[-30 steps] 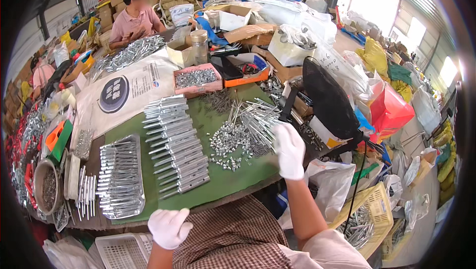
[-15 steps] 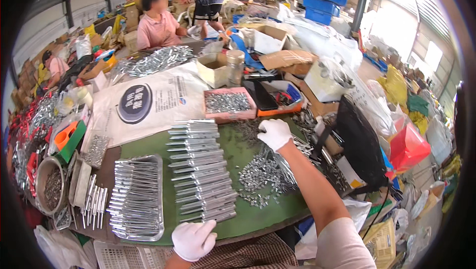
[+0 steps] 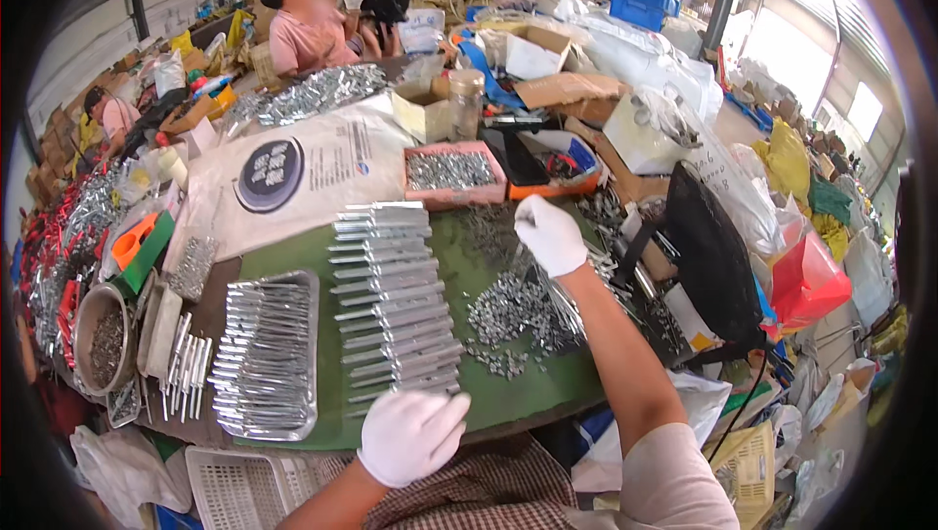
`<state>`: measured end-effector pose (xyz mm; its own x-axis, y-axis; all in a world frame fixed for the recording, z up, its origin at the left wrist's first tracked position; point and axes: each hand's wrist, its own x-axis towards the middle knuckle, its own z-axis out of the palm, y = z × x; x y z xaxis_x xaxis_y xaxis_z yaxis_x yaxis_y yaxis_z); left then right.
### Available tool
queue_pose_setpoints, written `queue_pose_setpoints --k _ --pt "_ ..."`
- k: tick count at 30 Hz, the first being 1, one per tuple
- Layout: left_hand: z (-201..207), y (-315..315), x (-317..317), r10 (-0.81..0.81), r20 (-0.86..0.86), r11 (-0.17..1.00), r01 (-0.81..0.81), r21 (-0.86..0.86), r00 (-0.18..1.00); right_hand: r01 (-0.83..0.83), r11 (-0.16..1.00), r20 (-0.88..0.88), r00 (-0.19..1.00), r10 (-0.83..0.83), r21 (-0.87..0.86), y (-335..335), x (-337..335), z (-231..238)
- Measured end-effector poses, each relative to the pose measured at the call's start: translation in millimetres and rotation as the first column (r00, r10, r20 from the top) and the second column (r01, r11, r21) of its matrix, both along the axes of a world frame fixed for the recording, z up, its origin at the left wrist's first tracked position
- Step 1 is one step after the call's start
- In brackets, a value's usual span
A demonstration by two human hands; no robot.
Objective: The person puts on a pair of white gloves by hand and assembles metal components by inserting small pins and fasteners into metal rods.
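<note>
My right hand (image 3: 552, 237), in a white glove, is above the far right part of the green table mat (image 3: 489, 395). Its fingers curl together, and what they hold, if anything, is hidden. Below it lies a heap of small metal parts (image 3: 516, 313), with a bundle of thin metal rods (image 3: 565, 311) partly behind my forearm. My left hand (image 3: 412, 440), also gloved, hovers over the near table edge with fingers stretched to the right and nothing visible in them. Just beyond it, a long row of metal rods with thicker sleeves (image 3: 399, 300) lies side by side.
Left of the row stands a metal tray (image 3: 311, 354) full of similar rods. A pink box of small parts (image 3: 449, 170) and an orange bin (image 3: 552, 186) stand at the back. A black bag (image 3: 711, 271) flanks the right side. A co-worker (image 3: 308, 32) sits across the table.
My left hand has moved right and slightly away from me. My right hand stays near the same spot, its fingers drawn in more. The view has shifted a little.
</note>
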<state>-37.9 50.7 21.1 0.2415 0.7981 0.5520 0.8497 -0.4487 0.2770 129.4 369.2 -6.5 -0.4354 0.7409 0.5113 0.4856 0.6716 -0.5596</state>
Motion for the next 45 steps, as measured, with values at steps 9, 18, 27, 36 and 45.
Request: queue_pose_setpoints --k 9,18,27,36,45 --pt "2 111 19 0.176 -0.271 0.981 -0.191 -0.031 0.946 -0.183 0.914 -0.442 0.897 0.004 -0.362 -30 35 14" --pt "-4 113 43 -0.08 -0.302 0.956 -0.012 -0.292 0.95 -0.412 0.764 -0.384 0.893 0.232 -0.496 -38 44 11" --pt "2 120 29 0.239 0.155 0.952 -0.2 -0.233 0.959 -0.525 0.59 -0.36 0.851 0.383 -0.613 -52 32 25" --pt "-8 132 37 0.258 0.433 0.958 -0.171 -0.23 0.864 -0.574 0.43 -0.383 0.805 0.453 -0.697 -65 27 35" --pt "-12 139 39 0.28 0.407 0.946 -0.178 -0.271 0.87 -0.586 0.544 -0.264 0.788 0.557 -0.6 -58 28 26"
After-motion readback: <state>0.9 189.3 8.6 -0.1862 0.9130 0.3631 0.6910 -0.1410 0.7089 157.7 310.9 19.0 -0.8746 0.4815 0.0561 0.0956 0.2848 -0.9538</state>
